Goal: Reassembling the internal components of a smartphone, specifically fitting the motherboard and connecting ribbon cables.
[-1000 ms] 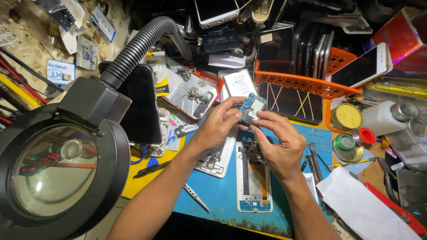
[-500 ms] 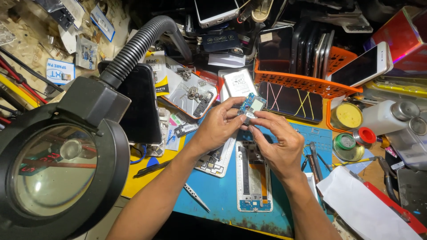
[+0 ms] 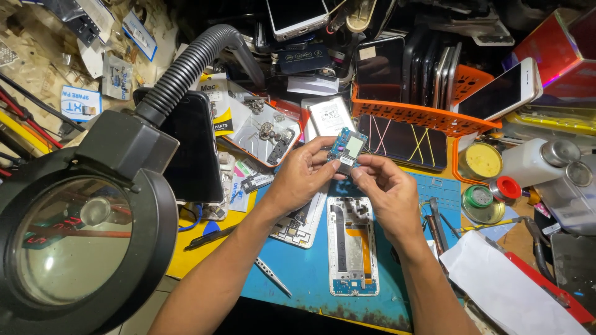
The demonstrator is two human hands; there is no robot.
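A small blue-green circuit board (image 3: 347,149) with a metal shield is held above the blue work mat (image 3: 310,273). My left hand (image 3: 301,177) grips its left side with thumb and fingers. Fingertips of my right hand (image 3: 385,189) pinch its lower right edge. Directly below the hands lies an opened white phone frame (image 3: 352,245), long side pointing away from me. A second opened phone part (image 3: 301,223) lies beside it, partly under my left wrist.
A black magnifier lamp (image 3: 81,242) with ribbed hose fills the left. Tweezers (image 3: 272,276) and a dark tool (image 3: 211,237) lie near my left forearm. An orange basket (image 3: 422,115) with phones stands behind. Tins (image 3: 479,205), white bottles (image 3: 534,161) and paper (image 3: 509,291) crowd the right.
Both hands stay in the same place with the board between them. The fingers have shifted only slightly on the board.
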